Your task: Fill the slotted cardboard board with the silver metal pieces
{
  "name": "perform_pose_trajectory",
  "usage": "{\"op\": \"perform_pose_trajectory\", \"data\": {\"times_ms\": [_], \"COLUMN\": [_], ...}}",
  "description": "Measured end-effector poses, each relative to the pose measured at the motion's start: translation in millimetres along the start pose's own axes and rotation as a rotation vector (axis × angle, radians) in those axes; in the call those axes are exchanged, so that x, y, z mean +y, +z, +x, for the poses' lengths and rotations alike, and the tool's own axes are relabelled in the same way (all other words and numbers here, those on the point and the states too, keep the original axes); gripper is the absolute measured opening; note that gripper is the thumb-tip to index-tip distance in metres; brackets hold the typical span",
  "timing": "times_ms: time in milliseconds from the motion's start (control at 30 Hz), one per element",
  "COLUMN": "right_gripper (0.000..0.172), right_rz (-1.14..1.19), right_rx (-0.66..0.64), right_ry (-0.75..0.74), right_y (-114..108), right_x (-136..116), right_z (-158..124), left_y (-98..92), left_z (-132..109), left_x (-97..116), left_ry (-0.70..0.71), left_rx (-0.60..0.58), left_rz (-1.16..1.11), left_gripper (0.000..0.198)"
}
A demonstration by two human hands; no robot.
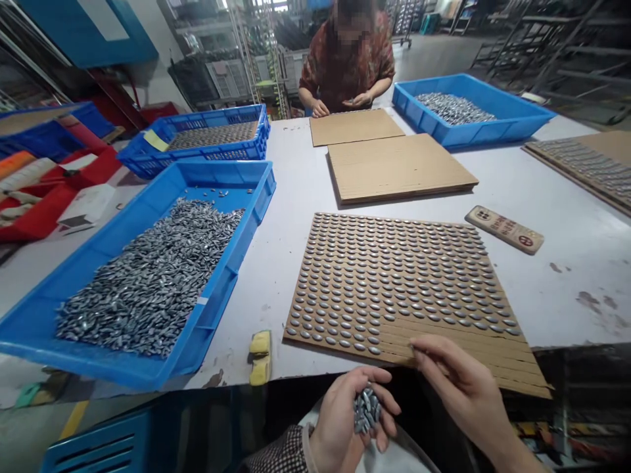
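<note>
Left hand [335, 417] cupped, fingers curled around metal pieces [365, 412]; right hand [466, 391] at cardboard sheet [515, 362], fingers nearly together; I cannot tell whether they pinch anything.

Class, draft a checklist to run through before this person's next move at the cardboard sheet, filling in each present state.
1. Left hand supplied: ok, metal pieces lie in its cupped palm.
2. Right hand holding a piece: cannot tell, too small to make out.
3. Cardboard sheet fully on the table: not ok, its near right corner juts past the edge.
4. Rows complete: not ok, bare cardboard shows at near right.
5. Nearest blue bin stocked: ok, pieces heaped inside.
</note>
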State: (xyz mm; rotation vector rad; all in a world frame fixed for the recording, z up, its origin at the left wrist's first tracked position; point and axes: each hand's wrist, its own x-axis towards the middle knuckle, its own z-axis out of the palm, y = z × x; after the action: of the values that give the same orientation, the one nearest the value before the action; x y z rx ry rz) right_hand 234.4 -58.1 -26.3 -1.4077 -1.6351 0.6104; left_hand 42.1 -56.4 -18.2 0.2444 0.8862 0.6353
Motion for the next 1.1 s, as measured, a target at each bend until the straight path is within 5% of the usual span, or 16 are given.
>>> {"op": "perform_pose_trajectory", "data": {"times_ms": [167,333,533,900,1000,1100], "right_gripper": [0.021,0.021,0.021,0.022,0.022,0.021], "right_rz": [-0.355,-0.486,-0.565,-0.547,-0.415,-0.151], "right_rx": [0.042,-0.025,-0.048,-0.064,-0.035,-0.143], "right_ry": [-0.203,-0.271,-0.265,-0.231,-0.208,-0.146], "right_y": [-4,2,-1,-4,-5,-2], "right_x": [31,39,37,31,15,-7], "right_z": [25,31,32,34,27,14], "left_y": [-3.8,-2.6,-5.3,-0.8,-0.2,0.7], "left_z": [1,2,1,-1,0,2], "left_x": [-10,-10,-4,5,6,5], "left_ry": [-0.064,-0.078,-0.096,0.0,0.035,0.062], "left_rx": [-0.048,-0.09,0.031,0.051,0.076,0.066], "left_rz": [0.017,0.056,0.115,0.056,0.037,0.006], "left_gripper": [0.022,0.034,0.038,0.035,0.034,0.033]}}
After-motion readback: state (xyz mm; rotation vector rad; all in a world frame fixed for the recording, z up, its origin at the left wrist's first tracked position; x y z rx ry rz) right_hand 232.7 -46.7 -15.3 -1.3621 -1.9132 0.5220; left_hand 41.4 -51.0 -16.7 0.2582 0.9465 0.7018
